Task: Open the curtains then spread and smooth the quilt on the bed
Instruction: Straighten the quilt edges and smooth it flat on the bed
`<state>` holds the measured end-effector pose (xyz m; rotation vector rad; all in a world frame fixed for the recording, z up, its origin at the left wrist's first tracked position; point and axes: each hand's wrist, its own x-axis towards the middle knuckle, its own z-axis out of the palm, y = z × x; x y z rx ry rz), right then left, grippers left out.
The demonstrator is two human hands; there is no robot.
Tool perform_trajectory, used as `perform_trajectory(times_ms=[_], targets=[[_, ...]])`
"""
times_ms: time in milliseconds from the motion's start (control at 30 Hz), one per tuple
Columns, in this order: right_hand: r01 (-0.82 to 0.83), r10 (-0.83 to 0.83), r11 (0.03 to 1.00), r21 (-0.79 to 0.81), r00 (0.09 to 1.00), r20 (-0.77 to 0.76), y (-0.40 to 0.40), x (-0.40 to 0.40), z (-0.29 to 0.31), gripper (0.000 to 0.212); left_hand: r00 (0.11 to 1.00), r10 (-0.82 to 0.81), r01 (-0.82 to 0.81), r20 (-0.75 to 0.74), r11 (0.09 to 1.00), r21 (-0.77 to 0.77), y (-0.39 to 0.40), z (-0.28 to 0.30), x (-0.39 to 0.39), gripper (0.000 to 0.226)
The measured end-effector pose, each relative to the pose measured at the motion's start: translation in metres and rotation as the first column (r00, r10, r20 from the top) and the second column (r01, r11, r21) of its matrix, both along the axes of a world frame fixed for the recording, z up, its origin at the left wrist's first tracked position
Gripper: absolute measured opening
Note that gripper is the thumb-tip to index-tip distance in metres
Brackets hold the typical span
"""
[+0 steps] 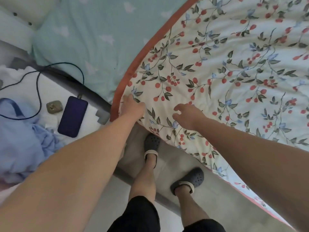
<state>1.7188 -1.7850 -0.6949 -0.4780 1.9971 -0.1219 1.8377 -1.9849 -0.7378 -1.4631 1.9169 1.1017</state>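
Note:
The quilt point(225, 67) is white with red berries, green leaves and a rust-red border. It covers the right side of the bed and hangs over the near edge. My left hand point(132, 106) holds the quilt at its near corner by the red border, with the fingers tucked under the fabric. My right hand point(187, 114) hovers just above the quilt a little to the right, its fingers loosely curled and holding nothing. The pale green sheet point(93, 36) lies bare on the left side of the bed. No curtains are in view.
A bedside surface on the left carries a dark phone point(72, 116), a small olive case point(54, 106), a blue cable point(40, 91) and light blue clothing point(21, 141). My feet in dark clogs point(188, 180) stand on the grey floor beside the bed.

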Motion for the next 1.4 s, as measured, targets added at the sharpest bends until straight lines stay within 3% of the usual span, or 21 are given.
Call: perform_trajectory(times_ms=[100,200,300,633,833,1000,1133,1267,1400], targets=[[0.049,-0.049,0.999,0.021,0.999,0.007,0.019,0.001,-0.001,0.053,0.979,-0.165,0.166,0.117,0.986,0.001,0.019,-0.001,-0.012,0.088],[0.183,-0.182,0.983,0.007,0.983,-0.02,0.05,0.0,0.014,0.049,0.96,-0.278,0.28,0.039,0.959,-0.04,0.058,0.015,-0.034,0.085],[0.273,-0.273,0.962,0.011,0.962,-0.03,0.09,0.006,0.04,0.05,0.936,-0.349,0.349,-0.038,0.937,0.013,0.102,0.028,-0.047,0.085],[0.554,-0.549,0.821,0.138,0.832,-0.073,0.364,0.046,0.145,0.048,0.835,-0.514,0.546,-0.197,0.82,0.172,0.339,0.142,-0.084,0.085],[0.724,-0.721,0.688,0.049,0.689,-0.069,0.545,0.107,0.195,0.048,0.661,-0.723,0.75,-0.202,0.634,0.189,0.543,0.196,-0.073,0.088],[0.826,-0.818,0.562,0.045,0.563,-0.116,0.702,0.17,0.232,0.048,0.445,-0.836,0.895,-0.32,0.402,0.193,0.739,0.245,-0.069,0.085],[0.915,-0.895,0.404,0.002,0.396,-0.204,0.815,0.184,0.256,0.048,0.267,-0.893,0.959,-0.362,0.211,0.189,0.865,0.273,-0.051,0.083],[0.951,-0.927,0.309,-0.012,0.298,-0.228,0.888,0.177,0.265,0.048,0.245,-0.91,0.962,-0.335,0.185,0.203,0.937,0.275,-0.04,0.08],[0.971,-0.945,0.239,0.022,0.238,-0.226,0.965,0.166,0.251,0.042,0.287,-0.904,0.948,-0.316,0.221,0.228,1.009,0.239,-0.057,0.082]])
